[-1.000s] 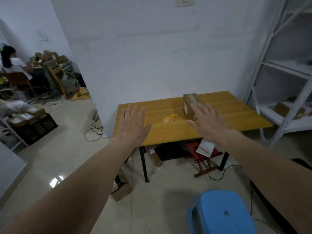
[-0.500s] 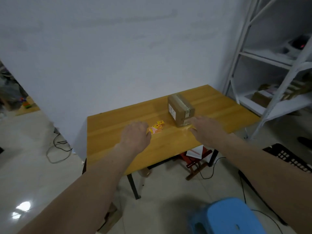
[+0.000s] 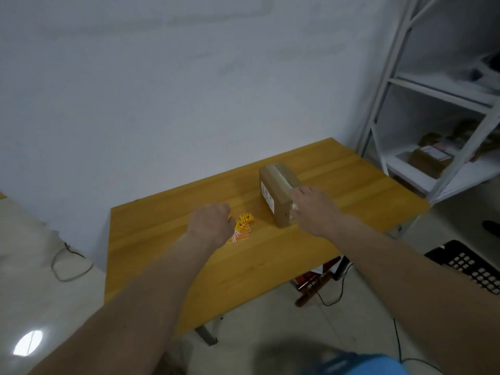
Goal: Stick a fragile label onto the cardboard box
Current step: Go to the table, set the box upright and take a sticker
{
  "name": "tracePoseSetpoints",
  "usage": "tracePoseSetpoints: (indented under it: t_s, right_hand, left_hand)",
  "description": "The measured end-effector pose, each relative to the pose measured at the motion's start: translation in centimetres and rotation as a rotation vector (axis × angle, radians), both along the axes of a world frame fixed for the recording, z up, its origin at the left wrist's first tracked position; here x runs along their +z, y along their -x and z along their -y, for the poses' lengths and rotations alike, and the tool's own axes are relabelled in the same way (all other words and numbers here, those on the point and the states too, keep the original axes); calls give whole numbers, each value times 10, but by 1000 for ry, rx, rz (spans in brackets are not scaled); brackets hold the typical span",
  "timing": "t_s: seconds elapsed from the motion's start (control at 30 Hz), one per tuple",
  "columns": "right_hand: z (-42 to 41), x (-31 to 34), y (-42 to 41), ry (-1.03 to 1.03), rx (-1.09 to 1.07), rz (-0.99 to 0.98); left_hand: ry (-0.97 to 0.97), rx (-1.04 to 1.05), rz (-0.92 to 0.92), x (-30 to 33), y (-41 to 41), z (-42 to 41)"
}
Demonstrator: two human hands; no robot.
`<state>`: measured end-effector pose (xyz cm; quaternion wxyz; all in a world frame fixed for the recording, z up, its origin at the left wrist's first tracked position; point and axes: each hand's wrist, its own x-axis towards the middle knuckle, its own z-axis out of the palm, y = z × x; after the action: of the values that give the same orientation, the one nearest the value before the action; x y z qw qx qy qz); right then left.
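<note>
A small brown cardboard box [image 3: 280,175] stands on the wooden table [image 3: 162,239], right of centre, with a white shipping label on its left face. A loose pile of yellow and red fragile labels [image 3: 244,225] lies on the table left of the box. My left hand [image 3: 211,223] hovers at the pile's left edge with its fingers curled down and hidden behind the knuckles. My right hand [image 3: 313,209] lies against the box's near right end, fingers on its top edge.
A white metal shelf rack [image 3: 389,85] stands right of the table, with a cardboard parcel [image 3: 430,158] on a low shelf. A black crate [image 3: 470,263] sits on the floor at right, a blue stool [image 3: 359,364] at the bottom edge, and a cable [image 3: 70,266] at left.
I have come closer to the table. Both hands have dropped from spread in the air: the left to the label pile, the right onto the box.
</note>
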<state>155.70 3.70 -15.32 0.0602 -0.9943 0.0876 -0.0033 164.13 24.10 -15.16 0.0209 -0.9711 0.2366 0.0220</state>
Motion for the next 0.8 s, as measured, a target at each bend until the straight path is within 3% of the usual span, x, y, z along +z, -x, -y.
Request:
tracePoseSetpoints:
  t_s: [0.5,0.7,0.8]
  right_hand:
    - [73,-38,-86,-60,-146,-59]
    - [88,-41,-122,-78,-173,-56]
    - [83,-43,-151,-113,-84,-76]
  left_hand:
    - [124,-169,-148,-34,-128,98]
    - [127,-152,-178,-47,-153,110]
    - [118,-90,-173,-51,-166,104]
